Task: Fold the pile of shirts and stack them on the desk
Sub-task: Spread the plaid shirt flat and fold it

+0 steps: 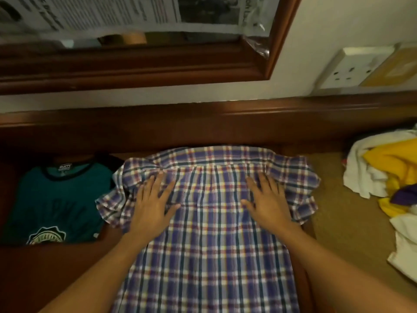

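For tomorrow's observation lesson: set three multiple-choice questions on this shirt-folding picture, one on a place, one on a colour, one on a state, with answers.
1. Where does the teal T-shirt lie relative to the plaid shirt? A on top of it; B to its left; C to its right.
2. Which colour shows in the pile of clothes? A green; B black; C yellow.
3. How do the left hand and right hand lie on the plaid shirt? A flat, fingers straight; B clenched in fists; C pinching the collar.
Answers: 1 B, it lies on the left hand's side; 2 C, yellow cloth shows among white; 3 A, both palms rest on the cloth.
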Motion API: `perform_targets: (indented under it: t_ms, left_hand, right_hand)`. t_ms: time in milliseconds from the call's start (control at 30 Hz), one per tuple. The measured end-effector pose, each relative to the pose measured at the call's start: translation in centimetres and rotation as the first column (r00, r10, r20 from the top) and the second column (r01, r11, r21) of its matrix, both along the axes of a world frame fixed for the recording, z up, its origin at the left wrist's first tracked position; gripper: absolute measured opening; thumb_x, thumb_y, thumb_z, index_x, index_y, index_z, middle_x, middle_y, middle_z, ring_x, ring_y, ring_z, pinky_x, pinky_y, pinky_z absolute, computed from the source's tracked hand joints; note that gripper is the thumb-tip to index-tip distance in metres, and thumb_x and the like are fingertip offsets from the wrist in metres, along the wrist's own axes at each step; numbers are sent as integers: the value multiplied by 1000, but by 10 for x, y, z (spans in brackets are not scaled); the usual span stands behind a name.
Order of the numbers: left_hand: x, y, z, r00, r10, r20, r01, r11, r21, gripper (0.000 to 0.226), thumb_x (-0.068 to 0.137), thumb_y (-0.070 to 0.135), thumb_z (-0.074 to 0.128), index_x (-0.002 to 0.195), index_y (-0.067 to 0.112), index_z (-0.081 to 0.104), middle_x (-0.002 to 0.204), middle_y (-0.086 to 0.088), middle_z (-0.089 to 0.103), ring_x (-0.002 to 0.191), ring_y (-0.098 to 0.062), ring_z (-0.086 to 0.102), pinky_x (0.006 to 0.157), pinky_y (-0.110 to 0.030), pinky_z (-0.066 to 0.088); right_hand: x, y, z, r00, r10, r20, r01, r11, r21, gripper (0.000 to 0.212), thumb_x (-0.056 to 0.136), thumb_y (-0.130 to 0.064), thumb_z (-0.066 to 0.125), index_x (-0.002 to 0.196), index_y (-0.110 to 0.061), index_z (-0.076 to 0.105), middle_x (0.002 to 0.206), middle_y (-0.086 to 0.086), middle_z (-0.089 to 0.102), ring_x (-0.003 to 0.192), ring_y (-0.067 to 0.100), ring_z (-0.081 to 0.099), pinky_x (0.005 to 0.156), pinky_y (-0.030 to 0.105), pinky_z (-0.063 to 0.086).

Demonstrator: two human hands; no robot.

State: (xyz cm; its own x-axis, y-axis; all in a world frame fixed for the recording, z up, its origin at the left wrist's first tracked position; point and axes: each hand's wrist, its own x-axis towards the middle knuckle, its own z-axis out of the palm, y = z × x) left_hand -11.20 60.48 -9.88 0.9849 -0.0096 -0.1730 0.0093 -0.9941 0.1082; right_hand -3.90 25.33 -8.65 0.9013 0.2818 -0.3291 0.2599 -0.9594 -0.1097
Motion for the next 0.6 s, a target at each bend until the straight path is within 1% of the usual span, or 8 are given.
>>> perform_targets:
  t_ms: [33,67,100,167,267,400,500,600]
  left_hand:
    - [-1,3,-6,999,16,-48,-16,1000,9,71,99,69,33,160,40,10,170,-5,-3,156,-35,1,122,-55,5]
    - [-2,5,-12,996,41,-82,-40,999,10,74,97,75,24,160,43,0,170,-1,-13,156,-32,-10,123,-55,-1]
    - [-3,7,-15,992,64,-107,-64,998,7,77,95,78,18,159,44,-7,168,1,-19,155,-31,-16,124,-56,-4]
    - [-8,8,-17,983,98,-154,-102,995,-12,80,91,82,12,156,45,-17,166,4,-26,152,-28,-25,122,-57,-10]
    - [-16,6,-20,975,121,-186,-125,992,-8,85,89,84,9,155,41,-24,163,4,-33,150,-24,-31,121,-56,-14]
    - [-31,5,-26,978,104,-181,-100,995,28,85,90,83,-1,158,36,-19,166,0,-26,151,-25,-28,121,-55,-15]
    - [-42,-2,-25,983,128,-134,-125,992,27,82,96,77,9,161,30,-11,167,-3,-23,153,-27,-23,121,-54,-14]
    - [-64,-11,-23,988,128,-90,-128,992,13,79,100,69,18,162,25,-5,168,-6,-20,154,-30,-18,121,-57,-11]
  right_hand:
    - [-5,1,-8,998,-6,-56,4,1000,-22,74,100,-70,27,161,-33,11,169,12,6,154,38,2,122,56,5]
    - [-7,1,-14,995,-21,-97,19,1000,-24,77,98,-75,19,161,-36,0,169,10,-11,154,37,-13,122,57,-5]
    - [-8,0,-18,992,-38,-122,36,999,-21,79,96,-77,15,160,-38,-9,167,8,-22,152,35,-23,122,57,-11]
    - [-9,-1,-21,990,-61,-128,60,998,-11,80,95,-79,11,158,-39,-16,163,5,-33,149,32,-32,121,56,-15]
    - [-13,-6,-25,992,-82,-99,81,997,-9,80,95,-78,11,158,-38,-17,160,4,-39,147,30,-36,120,53,-18]
    - [-19,-15,-28,996,-32,-89,29,999,-37,78,96,-77,6,158,-36,-17,160,4,-39,147,28,-38,120,51,-21]
    - [-29,-15,-29,998,-36,-45,35,999,-33,75,98,-73,4,158,-34,-20,164,6,-31,149,28,-34,120,54,-18]
    - [-50,-17,-31,999,-23,-38,20,997,-72,75,99,-72,1,157,-31,-21,163,6,-32,148,27,-35,120,56,-18]
